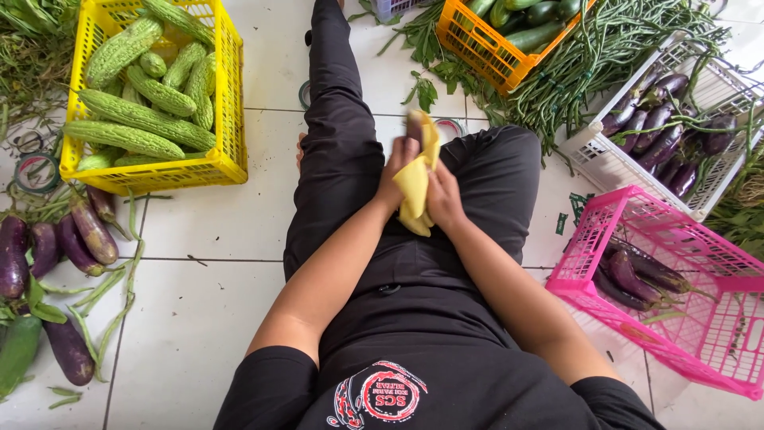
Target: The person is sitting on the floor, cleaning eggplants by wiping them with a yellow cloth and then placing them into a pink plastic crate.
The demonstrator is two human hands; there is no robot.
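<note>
Left hand [400, 163] curled around a soft yellow cloth [415, 187] and the slim purple eggplant [415, 126] wrapped in it; only the eggplant's dark tip shows above the cloth. Right hand [442, 199] closed against the lower folds of the same cloth, fingers tucked under. Both hands meet over the lap of a person seated on the white tiled floor [207, 318], black trousers, one leg stretched forward. To the person's right, just beside the knee, a pink plastic crate [716, 350] tilted on its side with a few long purple eggplants inside. Beyond it a white plastic crate [593, 155] with more eggplants, and a heap of long green beans [589, 60] spread across it. An orange plastic crate [477, 44] of smooth green cucumbers stands further up. To the left, well apart, a yellow plastic crate [155, 175] piled with bumpy green bitter gourds. Loose purple eggplants [76, 239] lie on the floor below it, among green stalks.
</note>
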